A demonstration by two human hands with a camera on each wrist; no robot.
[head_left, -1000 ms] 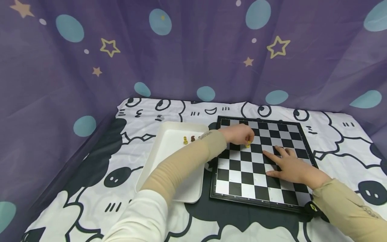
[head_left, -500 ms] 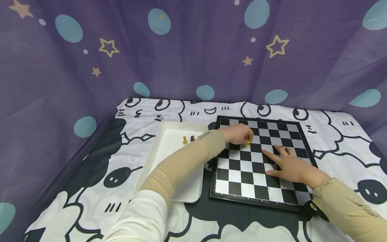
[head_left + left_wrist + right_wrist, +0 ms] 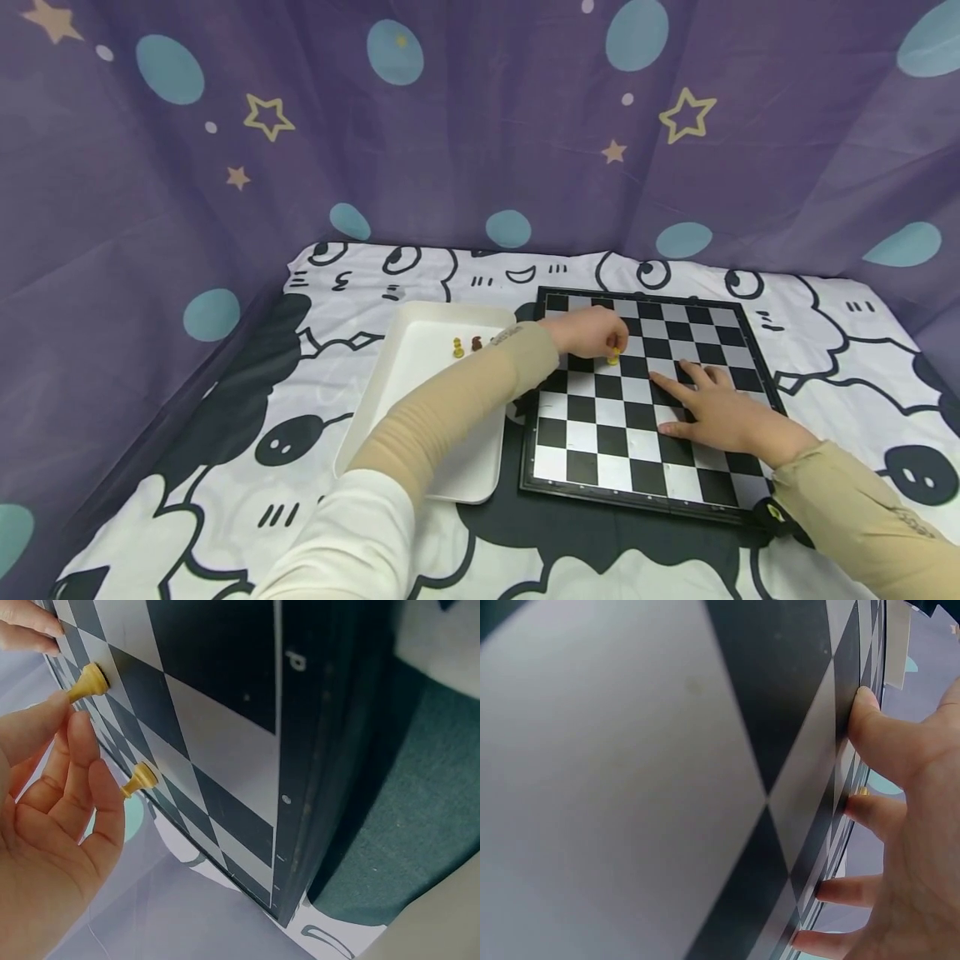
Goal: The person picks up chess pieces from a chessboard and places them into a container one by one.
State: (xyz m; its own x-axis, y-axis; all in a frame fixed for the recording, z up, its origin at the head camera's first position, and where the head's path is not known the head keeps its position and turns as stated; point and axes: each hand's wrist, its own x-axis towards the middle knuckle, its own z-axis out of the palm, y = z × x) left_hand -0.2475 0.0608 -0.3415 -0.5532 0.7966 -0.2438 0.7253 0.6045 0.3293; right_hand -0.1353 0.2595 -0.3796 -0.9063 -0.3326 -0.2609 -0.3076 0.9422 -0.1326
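Observation:
My left hand [image 3: 588, 332] pinches the top of a yellow chess piece [image 3: 91, 681] between thumb and fingertips; its round base is on the chessboard [image 3: 613, 412]. The fingers cover its upper part, so which piece it is cannot be told. Farther along the board in the left wrist view stands a second yellow chess piece [image 3: 142, 778], partly behind a finger. The right hand [image 3: 723, 412] rests on the board's right half with fingers spread and fingertips touching the squares, as the right wrist view [image 3: 922, 802] also shows.
Left of the board lies a white tray [image 3: 386, 392], crossed by my left forearm. Inside stand a yellow pawn [image 3: 458, 348] and a brown piece [image 3: 477, 342], partly near the sleeve. A sheep-print cloth [image 3: 330, 350] covers the table; a purple curtain [image 3: 450, 167] hangs behind.

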